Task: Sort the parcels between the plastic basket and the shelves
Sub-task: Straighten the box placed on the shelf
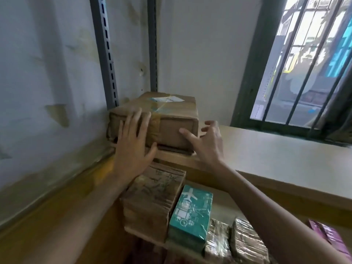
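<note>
1. Head view: I am looking at a brown cardboard parcel point(158, 119) sitting on the top shelf point(266, 155), tucked into the left corner against the wall point(47, 73) and the grey slotted uprights point(106, 54). Its long axis is running away from me toward the wall, with its short end face pointing at me and a white label point(167, 99) lying on top.
2. The parcel's far end and left side are hiding from me. The lower shelf is showing a worn brown box point(152, 202), a teal parcel with an aeroplane print point(192, 212), two plastic-wrapped bundles point(234, 242) and a pink packet point(331, 239) cut off at the right edge. I am seeing no basket.
3. My left hand point(133, 145) is lying flat, fingers spread, pressing on the parcel's near face. My right hand point(207, 141) is spreading wide at the parcel's right near corner, thumb touching the face, fingers curling loosely beside it; neither hand is closing round anything.
</note>
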`<control>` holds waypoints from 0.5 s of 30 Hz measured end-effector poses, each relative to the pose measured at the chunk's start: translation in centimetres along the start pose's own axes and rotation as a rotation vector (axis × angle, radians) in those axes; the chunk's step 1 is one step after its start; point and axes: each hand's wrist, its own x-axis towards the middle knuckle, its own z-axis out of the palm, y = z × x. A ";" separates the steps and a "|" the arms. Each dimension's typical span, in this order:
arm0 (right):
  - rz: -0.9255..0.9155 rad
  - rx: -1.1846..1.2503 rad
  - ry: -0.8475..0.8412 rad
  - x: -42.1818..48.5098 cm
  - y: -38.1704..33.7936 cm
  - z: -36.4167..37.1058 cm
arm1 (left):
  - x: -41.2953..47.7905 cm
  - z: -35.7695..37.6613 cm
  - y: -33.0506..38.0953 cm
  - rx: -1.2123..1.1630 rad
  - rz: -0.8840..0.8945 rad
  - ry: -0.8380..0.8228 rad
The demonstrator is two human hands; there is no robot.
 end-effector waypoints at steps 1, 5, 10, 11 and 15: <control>-0.069 -0.092 0.063 -1.0 0.4 0.1 | -1.1 0.1 -0.1 -0.020 0.006 -0.019; -0.531 -0.118 0.126 -6.8 2.6 1.0 | -8.7 1.8 -2.2 -0.042 0.060 -0.181; -0.478 -0.184 -0.286 -10.8 8.4 3.2 | -15.2 5.1 -4.5 -0.023 -0.187 -0.373; -0.357 -0.198 -0.362 -10.9 10.1 3.7 | -16.4 5.9 -4.4 -0.042 -0.266 -0.391; 0.022 -0.219 -0.598 -11.5 15.2 7.0 | -20.2 9.5 -5.9 -0.235 -0.576 -0.468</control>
